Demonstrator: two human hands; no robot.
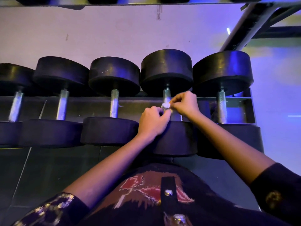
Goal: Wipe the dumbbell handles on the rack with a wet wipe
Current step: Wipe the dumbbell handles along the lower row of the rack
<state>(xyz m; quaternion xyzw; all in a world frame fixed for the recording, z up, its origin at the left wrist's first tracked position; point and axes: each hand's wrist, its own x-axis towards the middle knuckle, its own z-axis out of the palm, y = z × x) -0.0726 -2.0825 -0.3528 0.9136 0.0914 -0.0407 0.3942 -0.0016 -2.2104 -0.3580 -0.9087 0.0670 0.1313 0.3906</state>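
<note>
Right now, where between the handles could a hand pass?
Free: the gap between third handle and fourth handle, and the one between second handle and third. Crowded: left grip and right grip pinch the wipe over the fourth handle; heads nearly touch.

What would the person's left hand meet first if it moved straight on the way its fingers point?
Probably the steel handle of the fourth dumbbell from the left. The left hand points up and rightward, pinching the wet wipe with the right hand just before it; depth is unclear.
</note>
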